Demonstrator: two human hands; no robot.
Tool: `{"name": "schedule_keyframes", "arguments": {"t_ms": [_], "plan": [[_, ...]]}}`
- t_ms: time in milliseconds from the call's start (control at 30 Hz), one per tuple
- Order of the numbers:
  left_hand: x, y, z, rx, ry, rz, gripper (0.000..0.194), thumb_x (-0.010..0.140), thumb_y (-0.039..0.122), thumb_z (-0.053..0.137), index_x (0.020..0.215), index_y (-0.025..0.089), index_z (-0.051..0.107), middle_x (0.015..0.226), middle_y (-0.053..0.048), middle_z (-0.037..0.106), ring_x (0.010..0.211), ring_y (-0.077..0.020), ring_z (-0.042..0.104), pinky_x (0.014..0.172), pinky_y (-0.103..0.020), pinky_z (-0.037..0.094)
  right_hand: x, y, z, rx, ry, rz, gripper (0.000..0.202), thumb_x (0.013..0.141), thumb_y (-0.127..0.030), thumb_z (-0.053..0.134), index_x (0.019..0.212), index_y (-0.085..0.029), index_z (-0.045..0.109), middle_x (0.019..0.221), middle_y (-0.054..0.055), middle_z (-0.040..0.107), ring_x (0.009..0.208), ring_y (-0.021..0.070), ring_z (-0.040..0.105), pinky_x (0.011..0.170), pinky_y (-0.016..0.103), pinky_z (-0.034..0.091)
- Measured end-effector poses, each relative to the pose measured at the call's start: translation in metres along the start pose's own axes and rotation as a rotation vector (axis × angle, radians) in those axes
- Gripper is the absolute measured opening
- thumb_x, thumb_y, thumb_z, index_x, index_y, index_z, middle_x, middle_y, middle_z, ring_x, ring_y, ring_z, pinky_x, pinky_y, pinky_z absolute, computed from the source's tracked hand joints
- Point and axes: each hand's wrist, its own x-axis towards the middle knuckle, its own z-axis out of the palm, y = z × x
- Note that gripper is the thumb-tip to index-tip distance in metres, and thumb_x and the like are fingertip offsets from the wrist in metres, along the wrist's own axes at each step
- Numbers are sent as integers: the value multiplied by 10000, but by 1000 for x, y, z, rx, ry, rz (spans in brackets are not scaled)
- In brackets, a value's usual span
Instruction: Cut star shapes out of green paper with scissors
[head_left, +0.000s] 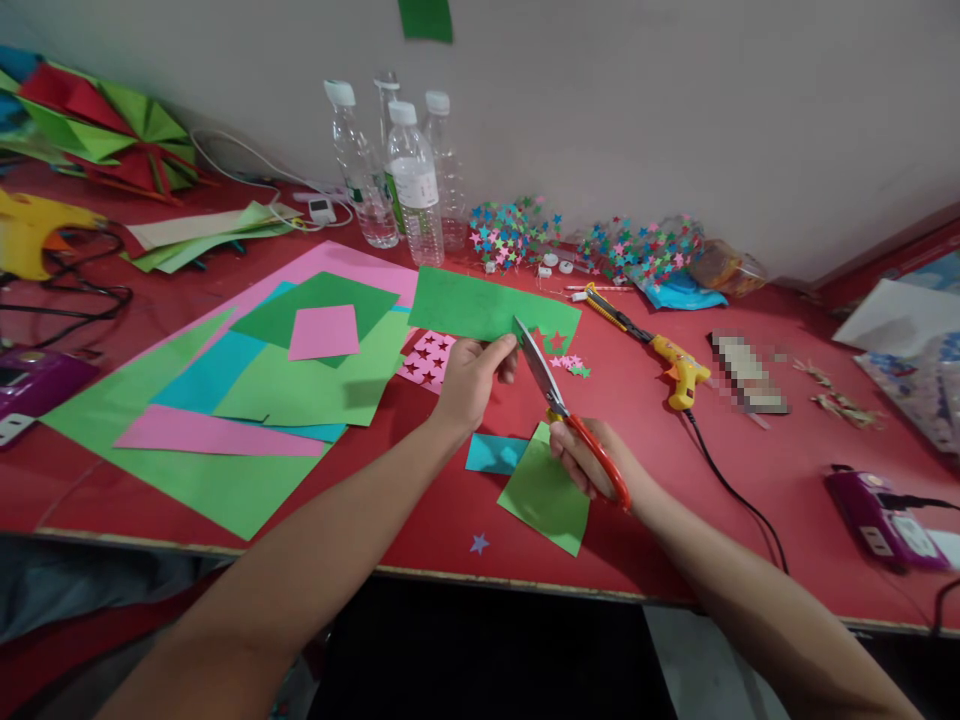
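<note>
My left hand (474,378) pinches the lower edge of a dark green paper strip (469,303), thumb on top. Star-shaped holes show at the strip's right end. In my right hand (589,455) are scissors with red handles (600,460), their blades pointing up and left, the tip over the strip beside my left thumb. A pink sheet with star cutouts (427,360) lies left of my left hand. Small pink and green stars (571,366) lie just right of the blades. Below the hands are a light green sheet (541,500) and a blue piece (495,453).
Coloured sheets (322,385) overlap on the left of the red table (435,520). Plastic bottles (416,190) and bags of stars (514,232) stand or lie along the wall. On the right are a cutter (615,312), a yellow glue gun (679,372) and a purple socket (881,520).
</note>
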Motion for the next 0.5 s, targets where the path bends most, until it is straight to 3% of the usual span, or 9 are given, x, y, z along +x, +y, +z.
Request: {"name": "schedule_keyframes", "arguments": {"t_ms": [233,500], "plan": [[3,2,-3,-68,-52,29,294,787,280,615,524,154,576,472,26,543,421,-46,481,458,-192,380,0,1,-3,11,8,-15,495,773,-678,540,642,-204,483,322,-72,428,249,63,345,301,182,301],[8,8,-8,-134,-35,35,158,778,230,597,652,179,516,537,43,582,437,-52,502,451,-183,388,3,7,-9,18,-21,-79,495,823,-664,491,666,-195,502,328,-75,436,254,63,354,318,184,320]]}}
